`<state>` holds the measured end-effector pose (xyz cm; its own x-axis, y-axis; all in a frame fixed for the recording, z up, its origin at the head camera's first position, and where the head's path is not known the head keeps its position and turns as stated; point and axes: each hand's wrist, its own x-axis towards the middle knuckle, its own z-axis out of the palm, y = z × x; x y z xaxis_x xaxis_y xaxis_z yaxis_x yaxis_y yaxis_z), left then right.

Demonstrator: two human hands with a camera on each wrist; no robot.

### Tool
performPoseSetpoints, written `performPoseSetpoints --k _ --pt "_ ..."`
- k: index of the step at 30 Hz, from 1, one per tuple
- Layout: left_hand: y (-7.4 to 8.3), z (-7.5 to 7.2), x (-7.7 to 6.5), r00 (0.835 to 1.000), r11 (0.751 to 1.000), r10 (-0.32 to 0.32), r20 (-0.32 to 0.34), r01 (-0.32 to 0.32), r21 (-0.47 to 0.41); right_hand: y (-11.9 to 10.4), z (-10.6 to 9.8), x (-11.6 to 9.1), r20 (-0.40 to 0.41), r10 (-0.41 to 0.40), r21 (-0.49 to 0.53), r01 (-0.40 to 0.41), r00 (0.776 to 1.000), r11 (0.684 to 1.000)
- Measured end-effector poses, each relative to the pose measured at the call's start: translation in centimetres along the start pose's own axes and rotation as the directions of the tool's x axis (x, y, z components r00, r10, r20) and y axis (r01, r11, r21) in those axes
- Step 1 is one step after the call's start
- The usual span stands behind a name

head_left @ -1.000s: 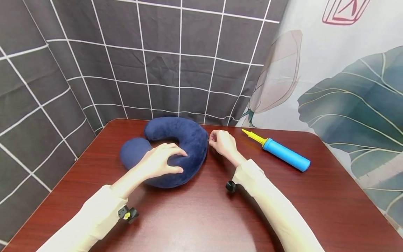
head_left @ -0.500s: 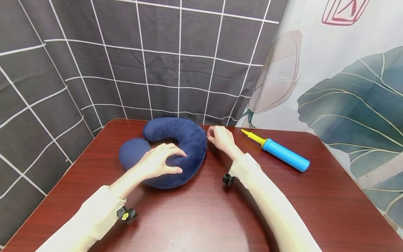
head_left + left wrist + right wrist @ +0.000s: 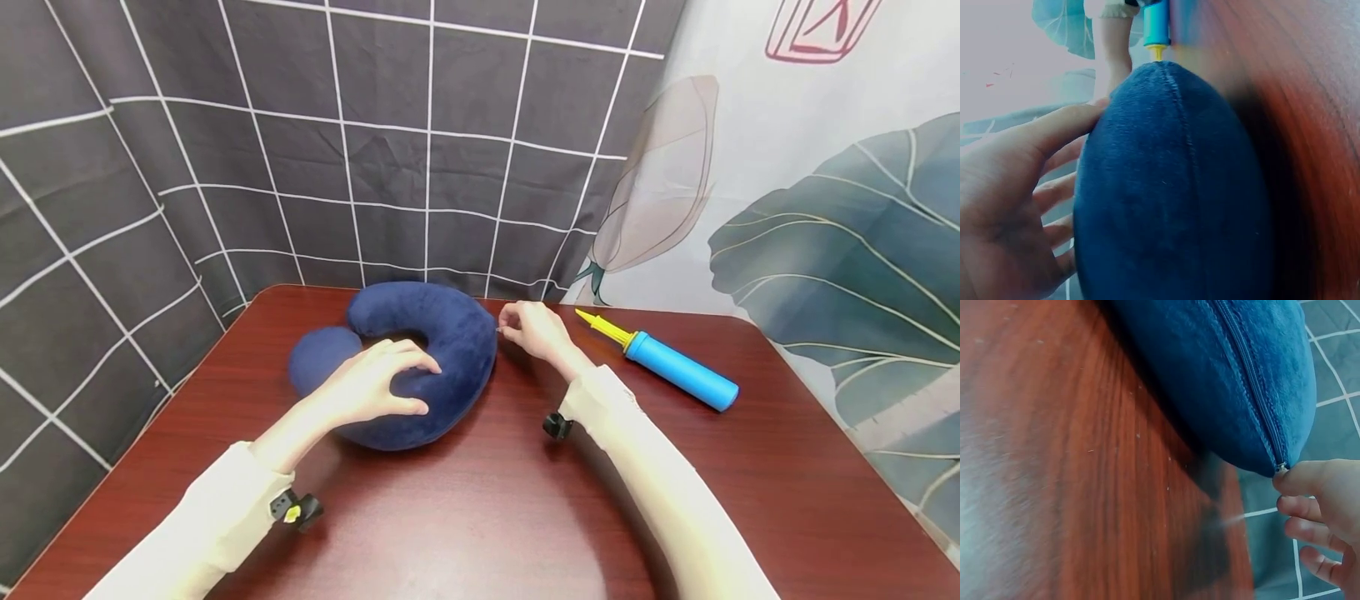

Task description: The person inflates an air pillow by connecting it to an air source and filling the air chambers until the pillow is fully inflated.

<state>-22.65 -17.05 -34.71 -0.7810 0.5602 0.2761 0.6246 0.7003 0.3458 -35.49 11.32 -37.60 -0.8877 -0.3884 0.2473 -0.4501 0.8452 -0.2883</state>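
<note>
A plush navy-blue U-shaped neck pillow [image 3: 461, 354] lies on the table, its opening toward the left. My left hand [image 3: 367, 385] rests on its near side, thumb and fingers spread and relaxed; the left wrist view shows the fingers along the pillow's upper surface. At the pillow's right end my right hand [image 3: 536, 327] pinches the small metal zipper pull [image 3: 1281, 467] between thumb and forefinger. From there a zipper [image 3: 1250, 375] runs along the pillow's outer edge, its teeth together over the stretch in the right wrist view. The other right fingers curl loosely below.
A blue hand pump [image 3: 678, 368] with a yellow nozzle lies on the reddish-brown wooden table [image 3: 465, 525], right of the right hand. Behind the table hangs a dark grid-patterned curtain [image 3: 382, 158], with a leaf-printed white cloth [image 3: 810, 242] at the right.
My right hand shifts slightly left, then back right, keeping its place at the pillow's right end. The pillow shifts a little with it. The left hand stays on the pillow.
</note>
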Motion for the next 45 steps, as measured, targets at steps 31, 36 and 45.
performPoseSetpoints --k 31,36,45 --pt "-2.7 -0.9 -1.7 0.975 0.975 0.216 0.058 -0.213 -0.059 0.3 -0.7 -2.7 -0.043 0.012 0.051 -0.010 0.999 0.999" --pt "-2.7 -1.0 -1.5 0.973 0.974 0.220 0.074 -0.215 -0.073 0.4 -0.9 -1.9 0.003 0.049 0.079 -0.050 0.999 0.996" --pt "-2.7 -1.3 -1.5 0.973 0.972 0.224 0.055 -0.219 -0.083 -0.3 -1.2 -2.1 0.062 0.094 0.085 -0.099 0.994 0.992"
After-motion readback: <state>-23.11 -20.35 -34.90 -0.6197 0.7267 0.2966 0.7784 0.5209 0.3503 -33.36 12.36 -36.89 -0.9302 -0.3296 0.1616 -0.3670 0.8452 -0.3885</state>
